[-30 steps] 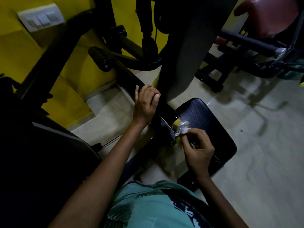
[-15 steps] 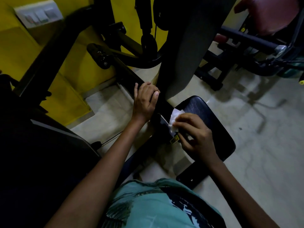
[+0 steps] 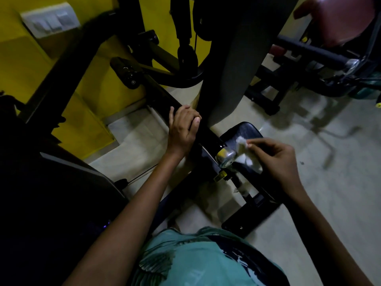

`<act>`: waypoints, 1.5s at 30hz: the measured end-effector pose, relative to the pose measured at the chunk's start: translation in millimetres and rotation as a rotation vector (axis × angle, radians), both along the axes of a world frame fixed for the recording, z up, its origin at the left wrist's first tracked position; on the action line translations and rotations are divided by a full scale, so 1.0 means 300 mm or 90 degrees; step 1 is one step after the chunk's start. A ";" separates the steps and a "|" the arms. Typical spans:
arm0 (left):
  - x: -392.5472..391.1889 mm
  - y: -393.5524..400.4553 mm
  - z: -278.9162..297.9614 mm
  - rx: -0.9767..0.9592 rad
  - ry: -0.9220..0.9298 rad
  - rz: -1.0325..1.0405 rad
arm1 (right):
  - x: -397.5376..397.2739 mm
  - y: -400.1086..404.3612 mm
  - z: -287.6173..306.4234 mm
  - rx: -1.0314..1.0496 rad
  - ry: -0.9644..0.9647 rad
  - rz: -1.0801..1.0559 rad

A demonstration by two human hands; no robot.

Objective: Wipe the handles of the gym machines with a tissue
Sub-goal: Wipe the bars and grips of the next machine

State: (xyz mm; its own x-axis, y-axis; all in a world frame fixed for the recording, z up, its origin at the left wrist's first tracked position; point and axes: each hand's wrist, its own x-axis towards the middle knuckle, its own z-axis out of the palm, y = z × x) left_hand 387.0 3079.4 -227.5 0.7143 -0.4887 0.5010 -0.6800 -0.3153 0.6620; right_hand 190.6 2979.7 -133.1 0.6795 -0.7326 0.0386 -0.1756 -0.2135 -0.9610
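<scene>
My right hand (image 3: 276, 159) pinches a crumpled white tissue (image 3: 244, 151) just right of a shiny metal knob with a yellow cap (image 3: 225, 156) on the black machine frame. The tissue touches the knob's right side. My left hand (image 3: 182, 130) curls over the black frame bar (image 3: 165, 96) a little up and left of the knob. A black padded seat (image 3: 247, 131) lies under the tissue and knob.
A wide grey upright pad (image 3: 237, 58) rises behind the hands. Black machine arms and a roller (image 3: 125, 73) stand against the yellow wall at left. Another machine with a maroon pad (image 3: 340, 19) fills the top right. Pale floor spreads at right.
My right hand has moved right and slightly down off the knob with the tissue, uncovering the metal knob. My left hand has stayed gripping the frame bar.
</scene>
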 end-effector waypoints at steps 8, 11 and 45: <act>-0.002 -0.001 0.000 0.003 -0.007 0.007 | 0.069 0.003 0.037 -0.239 0.188 0.236; 0.000 -0.001 0.001 -0.001 -0.011 0.010 | 0.096 -0.052 0.036 -0.169 0.191 0.224; 0.003 0.001 -0.002 0.010 0.002 0.001 | 0.201 0.029 0.057 -0.453 0.195 0.285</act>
